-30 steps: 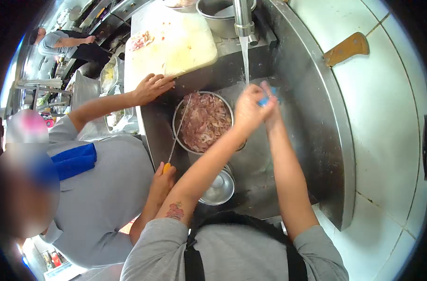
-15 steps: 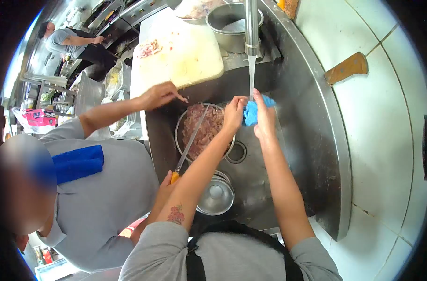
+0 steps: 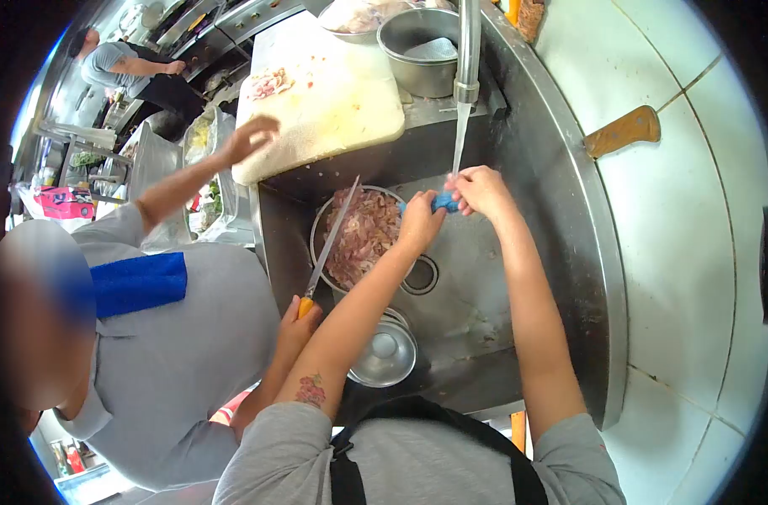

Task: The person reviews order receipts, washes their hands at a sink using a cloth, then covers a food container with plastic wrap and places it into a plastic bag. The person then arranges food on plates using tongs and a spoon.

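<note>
A wet blue cloth [image 3: 444, 202] is bunched between my two hands over the sink, just below the running tap [image 3: 466, 88]. My left hand [image 3: 421, 222] is closed round its left end. My right hand [image 3: 482, 191] grips the other end, fingers curled, right at the water stream. Left of my left hand sits a round container of raw sliced meat [image 3: 363, 240] in the sink. A co-worker's hand holds a long knife [image 3: 333, 240] over that meat, by its yellow handle.
Metal bowls [image 3: 384, 355] lie in the sink [image 3: 468, 286] near the drain. A cutting board [image 3: 342, 109] with meat scraps spans the far left edge, beside a metal pot [image 3: 417, 63]. A wooden-handled tool [image 3: 624, 132] rests at the right rim. A co-worker [image 3: 173, 337] stands close on my left.
My right hand has turned over and closed on the cloth, which is now narrower and more twisted. The co-worker's free hand has moved left and away, toward the cutting board.
</note>
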The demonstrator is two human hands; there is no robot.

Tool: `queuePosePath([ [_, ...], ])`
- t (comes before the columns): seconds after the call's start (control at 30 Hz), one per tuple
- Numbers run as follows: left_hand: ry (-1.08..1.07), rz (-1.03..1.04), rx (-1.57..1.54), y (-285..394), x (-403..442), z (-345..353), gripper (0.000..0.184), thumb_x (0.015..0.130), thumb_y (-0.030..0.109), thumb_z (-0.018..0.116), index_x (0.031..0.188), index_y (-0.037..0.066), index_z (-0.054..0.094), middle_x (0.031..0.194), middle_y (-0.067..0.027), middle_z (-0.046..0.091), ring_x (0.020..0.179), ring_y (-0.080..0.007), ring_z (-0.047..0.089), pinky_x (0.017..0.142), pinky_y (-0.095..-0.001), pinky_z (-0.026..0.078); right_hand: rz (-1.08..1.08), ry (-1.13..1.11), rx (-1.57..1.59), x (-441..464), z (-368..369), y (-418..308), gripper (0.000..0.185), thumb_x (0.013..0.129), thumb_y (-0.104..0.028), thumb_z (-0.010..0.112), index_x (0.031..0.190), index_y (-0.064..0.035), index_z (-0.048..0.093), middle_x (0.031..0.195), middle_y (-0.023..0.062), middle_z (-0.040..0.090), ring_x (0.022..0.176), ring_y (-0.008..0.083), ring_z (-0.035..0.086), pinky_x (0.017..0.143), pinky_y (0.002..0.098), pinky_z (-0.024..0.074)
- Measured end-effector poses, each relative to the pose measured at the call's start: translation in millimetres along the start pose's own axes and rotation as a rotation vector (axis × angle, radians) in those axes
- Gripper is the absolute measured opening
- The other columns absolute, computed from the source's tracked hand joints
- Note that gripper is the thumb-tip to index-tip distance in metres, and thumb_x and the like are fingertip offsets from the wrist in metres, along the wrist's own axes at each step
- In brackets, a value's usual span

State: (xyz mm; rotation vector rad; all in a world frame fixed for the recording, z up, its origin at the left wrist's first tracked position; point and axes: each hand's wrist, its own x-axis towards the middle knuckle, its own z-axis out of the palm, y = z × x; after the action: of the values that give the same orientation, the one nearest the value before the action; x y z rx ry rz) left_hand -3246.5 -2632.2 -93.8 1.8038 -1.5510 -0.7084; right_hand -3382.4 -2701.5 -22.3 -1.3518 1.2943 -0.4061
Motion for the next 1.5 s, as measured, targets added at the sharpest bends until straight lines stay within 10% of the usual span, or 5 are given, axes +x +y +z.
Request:
queuePosePath([
  [0.17, -0.056, 0.074, 0.217, 13, 8, -8, 0.021, 0.067, 0.013, 0.067, 0.084, 0.001, 0.064, 0.088, -0.0224, 0.062, 0.090, -0.0377, 0.059, 0.076, -0.0456, 0.048, 0.290, -0.413, 0.693, 27, 2, -12, 0.014, 0.090, -0.024, 0.049, 0.085, -0.0110, 0.050, 0.058, -0.0073, 0.041, 0.043, 0.0032, 0.028, 0.035, 0.0196, 0.0180],
  [0.37, -0.123, 0.136, 0.404, 50, 19, -29, 0.029, 0.062, 0.013, 0.069, 0.091, 0.009, 0.069, 0.088, -0.0132, 0.065, 0.087, -0.0350, 0.059, 0.078, -0.0433, 0.050, -0.111, -0.355, 0.611, 90, -33, -54, 0.032, 0.091, -0.026, 0.053, 0.112, -0.0031, 0.057, 0.099, 0.0143, 0.060, 0.076, 0.0206, 0.062, 0.070, 0.0343, 0.0528],
  [0.87, 0.005, 0.174, 0.172, 84, 25, -49, 0.034, 0.067, 0.013, 0.067, 0.101, 0.011, 0.067, 0.093, -0.0158, 0.063, 0.091, -0.0354, 0.061, 0.080, -0.0440, 0.049, -0.451, 0.536, -0.751, 83, -49, -76, 0.029, 0.082, -0.037, 0.060, 0.092, -0.0101, 0.060, 0.085, 0.0185, 0.067, 0.081, 0.0385, 0.064, 0.073, 0.0480, 0.0505],
  [1.2, 0.000, 0.081, -0.434, 116, 11, -41, 0.042, 0.075, -0.001, 0.053, 0.116, 0.002, 0.048, 0.092, -0.0216, 0.061, 0.087, -0.0384, 0.061, 0.079, -0.0418, 0.047, -0.263, 0.224, 1.265, -11, 49, 38, 0.045, 0.094, -0.050, 0.043, 0.103, -0.0090, 0.059, 0.099, 0.0034, 0.062, 0.091, 0.0139, 0.058, 0.082, 0.0282, 0.0440],
  [1.5, -0.089, 0.015, -0.881, 79, -33, -3, 0.062, 0.060, -0.023, 0.036, 0.114, 0.007, 0.047, 0.087, -0.0068, 0.059, 0.082, -0.0142, 0.056, 0.073, -0.0240, 0.045, -0.170, 0.151, 1.504, -52, 53, 72, 0.038, 0.088, -0.044, 0.052, 0.090, -0.0070, 0.058, 0.086, 0.0058, 0.063, 0.081, 0.0187, 0.061, 0.075, 0.0327, 0.0479],
])
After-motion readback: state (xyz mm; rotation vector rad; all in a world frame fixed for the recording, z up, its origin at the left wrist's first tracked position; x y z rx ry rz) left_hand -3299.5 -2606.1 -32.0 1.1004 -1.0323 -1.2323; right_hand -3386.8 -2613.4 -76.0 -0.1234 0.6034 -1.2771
